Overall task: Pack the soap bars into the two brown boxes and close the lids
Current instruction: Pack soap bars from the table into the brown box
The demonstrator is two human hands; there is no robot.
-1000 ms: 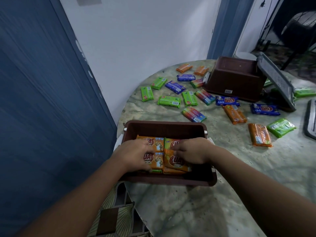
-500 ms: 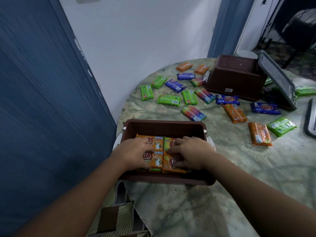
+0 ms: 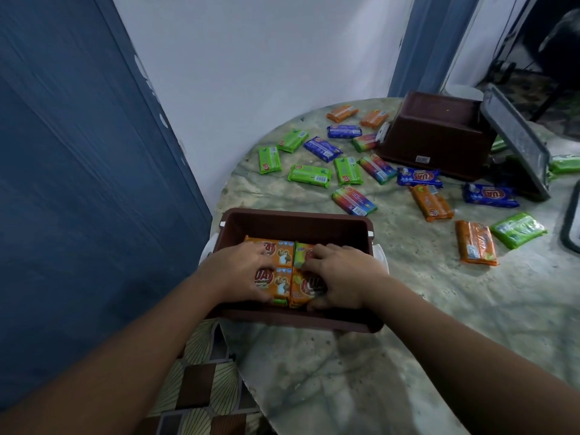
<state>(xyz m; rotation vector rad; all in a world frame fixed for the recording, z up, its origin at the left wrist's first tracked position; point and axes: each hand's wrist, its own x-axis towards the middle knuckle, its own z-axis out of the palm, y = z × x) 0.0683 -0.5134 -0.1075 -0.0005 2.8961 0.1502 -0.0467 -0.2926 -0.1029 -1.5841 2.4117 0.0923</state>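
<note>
A brown box stands open at the table's near left edge with several orange soap bars lying flat in it, side by side. My left hand lies over the two left bars, fingers bent on top and thumb at the near edge. My right hand grips the near-right orange bar between curled fingers and thumb. The second brown box lies tipped over at the far right, its grey lid hanging open beside it.
Loose green, blue, orange and rainbow soap bars are scattered over the marble table between the two boxes, among them two orange bars and a green one at the right. A blue door stands at the left.
My right hand has pressed the tilted near-right orange bar down flat beside the others. My left hand has stayed on the left bars.
</note>
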